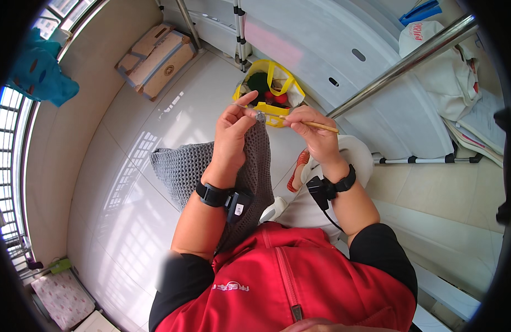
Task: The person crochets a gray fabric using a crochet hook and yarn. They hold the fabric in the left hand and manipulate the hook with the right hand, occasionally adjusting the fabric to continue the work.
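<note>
A crochet hook with a tan handle point(320, 126) is in my right hand point(312, 132), its metal shaft pointing left to the worked edge of a grey openwork crocheted piece point(255, 166). Between thumb and fingers, my left hand point(234, 135) pinches the top edge of this piece, its index finger raised with grey yarn near it. The hook's tip meets the stitches beside my left thumb. The grey fabric hangs below my left hand and spreads left behind my wrist, down towards my lap.
Beyond my hands, a yellow and white bag point(295, 97) holding dark green and red yarn stands on the tiled floor. A cardboard box point(156, 62) sits by the wall. A metal rail point(401, 66) and white panels rise at right. A blue plastic bag point(41, 70) hangs at upper left.
</note>
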Demonstrator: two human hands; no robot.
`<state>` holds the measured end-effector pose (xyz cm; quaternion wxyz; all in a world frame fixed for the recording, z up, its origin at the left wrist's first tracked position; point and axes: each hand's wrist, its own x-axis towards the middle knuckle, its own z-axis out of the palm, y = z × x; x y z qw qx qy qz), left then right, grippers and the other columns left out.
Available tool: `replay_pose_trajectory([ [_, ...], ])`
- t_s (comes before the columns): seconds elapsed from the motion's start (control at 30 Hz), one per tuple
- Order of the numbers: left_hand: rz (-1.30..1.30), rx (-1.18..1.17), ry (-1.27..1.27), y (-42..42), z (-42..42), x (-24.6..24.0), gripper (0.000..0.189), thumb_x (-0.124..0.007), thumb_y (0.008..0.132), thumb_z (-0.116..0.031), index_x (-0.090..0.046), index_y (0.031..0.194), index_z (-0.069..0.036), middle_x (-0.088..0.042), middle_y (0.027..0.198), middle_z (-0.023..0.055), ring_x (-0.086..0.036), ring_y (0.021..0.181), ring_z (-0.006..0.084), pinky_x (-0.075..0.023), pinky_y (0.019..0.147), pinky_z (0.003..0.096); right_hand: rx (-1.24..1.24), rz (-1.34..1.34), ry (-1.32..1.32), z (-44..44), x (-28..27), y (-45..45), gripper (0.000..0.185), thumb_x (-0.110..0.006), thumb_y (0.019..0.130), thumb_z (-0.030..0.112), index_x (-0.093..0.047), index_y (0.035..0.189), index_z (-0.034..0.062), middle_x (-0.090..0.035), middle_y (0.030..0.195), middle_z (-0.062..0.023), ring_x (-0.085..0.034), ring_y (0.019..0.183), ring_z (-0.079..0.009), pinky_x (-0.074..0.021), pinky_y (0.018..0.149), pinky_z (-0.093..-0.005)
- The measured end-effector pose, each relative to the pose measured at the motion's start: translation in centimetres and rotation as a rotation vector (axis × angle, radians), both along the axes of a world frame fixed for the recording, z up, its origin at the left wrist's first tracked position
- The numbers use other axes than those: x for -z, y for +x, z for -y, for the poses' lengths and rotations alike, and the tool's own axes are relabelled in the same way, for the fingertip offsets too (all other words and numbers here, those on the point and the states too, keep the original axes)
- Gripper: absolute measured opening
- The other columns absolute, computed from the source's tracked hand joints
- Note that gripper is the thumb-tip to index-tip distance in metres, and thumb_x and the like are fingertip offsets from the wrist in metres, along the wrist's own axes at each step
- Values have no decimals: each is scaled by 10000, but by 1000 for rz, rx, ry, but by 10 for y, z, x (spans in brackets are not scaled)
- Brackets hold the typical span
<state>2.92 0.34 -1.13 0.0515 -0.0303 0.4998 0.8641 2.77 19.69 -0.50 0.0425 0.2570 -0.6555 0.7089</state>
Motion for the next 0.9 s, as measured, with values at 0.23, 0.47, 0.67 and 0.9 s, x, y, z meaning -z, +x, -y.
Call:
replay_pose_trajectory([
  [0.23, -82, 3, -44, 4, -7, 2, 284, -572, 767, 47, -560, 1050, 70, -601, 1000, 103, -577, 808, 108, -477, 725, 243, -81, 460, -420, 15, 4, 5, 147, -578, 885, 59, -622, 1010, -4, -619, 909, -88, -579, 852, -154, -464, 785, -275],
  [0.47, -579, -215, -789, 9, -18, 2, 151, -630, 755, 55, -587, 894, 19, -477, 1301, 242, -617, 946, 185, -477, 739, 244, 277, -168, 101, 34, 8, 4, 147, -563, 900, 71, -621, 1017, 5, -634, 1007, -101, -595, 892, -143, -461, 842, -248],
  [0.67, -506, -65, -723, 5, -9, -3, 368, -615, 791, 24, -521, 1147, 19, -588, 1134, 177, -620, 881, 149, -463, 789, 239, 108, 257, -547, 32, 9, 0, 161, -538, 917, 105, -578, 1065, 56, -637, 1007, -117, -627, 918, -230, -487, 830, -332],
  [0.9, 4, 211, -10, 5, 1, -19, 713, -655, 773, 1, -283, 1379, 53, -639, 830, 37, -604, 784, 102, -459, 772, 224, -49, 435, -728, 22, 14, -6, 161, -527, 919, 120, -554, 1071, 76, -645, 963, -111, -621, 907, -220, -491, 822, -367],
])
